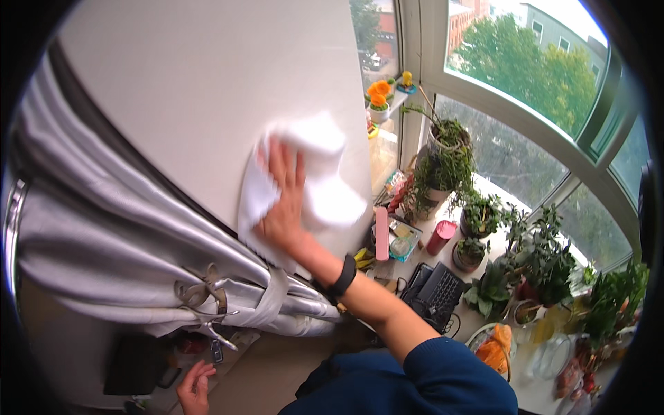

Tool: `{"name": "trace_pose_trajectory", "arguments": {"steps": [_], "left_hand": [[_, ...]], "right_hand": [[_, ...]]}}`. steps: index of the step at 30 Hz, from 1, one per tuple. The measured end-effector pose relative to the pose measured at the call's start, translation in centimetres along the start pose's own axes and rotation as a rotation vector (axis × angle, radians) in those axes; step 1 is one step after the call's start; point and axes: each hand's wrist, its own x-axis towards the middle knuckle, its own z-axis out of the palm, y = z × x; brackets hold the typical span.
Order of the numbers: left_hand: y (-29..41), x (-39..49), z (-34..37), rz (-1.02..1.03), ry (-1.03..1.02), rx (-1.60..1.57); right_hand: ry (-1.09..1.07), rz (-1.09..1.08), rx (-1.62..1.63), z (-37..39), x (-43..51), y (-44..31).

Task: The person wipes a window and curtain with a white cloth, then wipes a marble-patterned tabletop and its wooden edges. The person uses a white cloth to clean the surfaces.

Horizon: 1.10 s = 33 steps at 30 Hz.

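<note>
My right hand [282, 202] lies flat with fingers spread on a white cloth [332, 202], pressing it to a smooth pale wall panel [207, 104]. Hand and cloth are blurred by motion, and the cloth's edges lie loosely folded around the fingers. A dark band circles the right wrist. Low at the left is my left hand [194, 389], its fingers loosely bent and nothing visible in it. Above that hand hangs a silvery curtain [129, 244], gathered by a pale tieback [272, 301] and a metal ornamental holdback [207, 301].
Along the window, a white ledge [467, 384] bears potted plants [539, 254], a black laptop [441, 290], a pink canister [441, 237] and a pink box [382, 233]. An orange bag [495, 347] sits in a basket. Orange flowers [379, 93] stand on a small shelf beside the panel.
</note>
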Motion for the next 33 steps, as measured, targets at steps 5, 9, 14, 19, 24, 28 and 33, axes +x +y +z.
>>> {"name": "trace_pose_trajectory", "arguments": {"steps": [5, 9, 14, 19, 24, 28, 33], "left_hand": [[0.1, -0.3, -0.9, -0.014, 0.017, 0.085], [-0.2, -1.4, -1.5, -0.058, 0.067, 0.083], [-0.5, -2.1, -1.9, -0.099, 0.096, 0.029], [-0.1, -2.1, -2.4, -0.129, 0.058, 0.109], [0.5, -2.4, -2.1, -0.141, 0.101, 0.110], [0.6, -2.5, -1.7, -0.154, 0.079, 0.089], [0.3, -2.4, -1.9, -0.149, 0.087, 0.072]], "right_hand": [[-0.022, 0.105, 0.078, -0.5, -6.0, 4.2], [0.384, 0.425, 0.174, 0.8, -6.8, 14.3], [0.531, 1.060, 0.177, 1.8, -12.6, 17.5], [0.333, 0.482, -0.200, 1.5, -11.7, 18.6], [0.670, 1.023, 0.370, 1.1, -15.8, 26.9], [0.631, 1.262, 0.186, 3.8, -27.8, 25.8], [0.458, 1.407, 0.019, 5.1, -33.5, 17.0]]}}
